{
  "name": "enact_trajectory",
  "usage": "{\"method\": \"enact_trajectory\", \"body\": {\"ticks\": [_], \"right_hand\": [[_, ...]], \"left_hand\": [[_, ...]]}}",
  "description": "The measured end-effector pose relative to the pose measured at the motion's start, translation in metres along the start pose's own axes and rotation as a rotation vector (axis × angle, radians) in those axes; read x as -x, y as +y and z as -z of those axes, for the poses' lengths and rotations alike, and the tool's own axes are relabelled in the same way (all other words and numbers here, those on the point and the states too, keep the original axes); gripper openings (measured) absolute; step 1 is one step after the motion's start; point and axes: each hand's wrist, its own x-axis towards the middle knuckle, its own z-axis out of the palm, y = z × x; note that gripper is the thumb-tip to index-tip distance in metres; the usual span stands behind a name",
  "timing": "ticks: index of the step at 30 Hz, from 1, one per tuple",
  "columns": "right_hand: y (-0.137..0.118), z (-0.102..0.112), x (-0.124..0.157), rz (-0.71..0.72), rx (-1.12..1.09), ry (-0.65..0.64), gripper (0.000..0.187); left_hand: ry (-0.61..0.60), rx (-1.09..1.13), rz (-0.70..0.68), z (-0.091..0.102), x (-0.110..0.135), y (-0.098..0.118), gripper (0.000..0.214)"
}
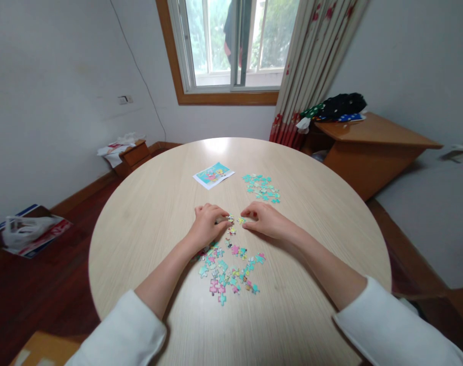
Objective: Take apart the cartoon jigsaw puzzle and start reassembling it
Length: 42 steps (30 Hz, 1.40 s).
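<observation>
My left hand [211, 223] rests at the middle of the round table, its thumb and fingertips closed on a small yellowish puzzle piece [230, 219]. Opposite it, my right hand [265, 219] pinches another yellow puzzle piece [241, 220] between thumb and forefinger. A narrow gap separates the two pieces. Just below them lies a loose puzzle piece [232, 231]. Nearer to me spreads a pile of pink, teal and yellow puzzle pieces [223, 269], partly hidden by my left wrist. Beyond my right hand is a group of mostly teal puzzle pieces [261, 187].
A printed cartoon picture [214, 175] lies on the pale wooden table [140, 218], beyond my left hand. To the right stands a brown desk [379, 134] with dark cloth on it. A window [235, 46] and a curtain [311, 56] are at the back.
</observation>
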Motion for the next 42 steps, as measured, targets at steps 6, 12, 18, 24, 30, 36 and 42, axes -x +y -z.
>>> {"method": "enact_trajectory", "body": {"ticks": [6, 12, 18, 24, 30, 36, 42], "right_hand": [[0.0, -0.003, 0.0, 0.009, 0.009, -0.012, 0.012], [-0.001, -0.004, 0.0, -0.003, -0.044, -0.031, 0.008], [0.0, -0.006, 0.0, 0.016, -0.059, -0.055, 0.007], [0.001, -0.008, -0.001, -0.014, -0.064, -0.024, 0.011], [-0.001, -0.007, 0.0, 0.055, -0.044, -0.041, 0.01], [-0.001, -0.009, 0.001, 0.069, -0.022, -0.041, 0.011], [-0.001, -0.01, 0.001, 0.04, -0.007, -0.035, 0.011]], "left_hand": [[0.0, -0.006, 0.007, 0.002, 0.0, 0.002, 0.012], [0.008, -0.001, -0.002, 0.002, 0.0, 0.002, 0.01], [0.037, 0.011, -0.001, -0.001, 0.0, -0.003, 0.012], [0.034, 0.009, 0.012, -0.001, 0.0, -0.004, 0.014], [0.026, -0.001, 0.012, -0.001, 0.0, -0.004, 0.014], [0.029, 0.0, 0.005, -0.003, 0.0, -0.007, 0.015], [0.034, -0.015, 0.015, -0.003, 0.0, -0.007, 0.012]]}}
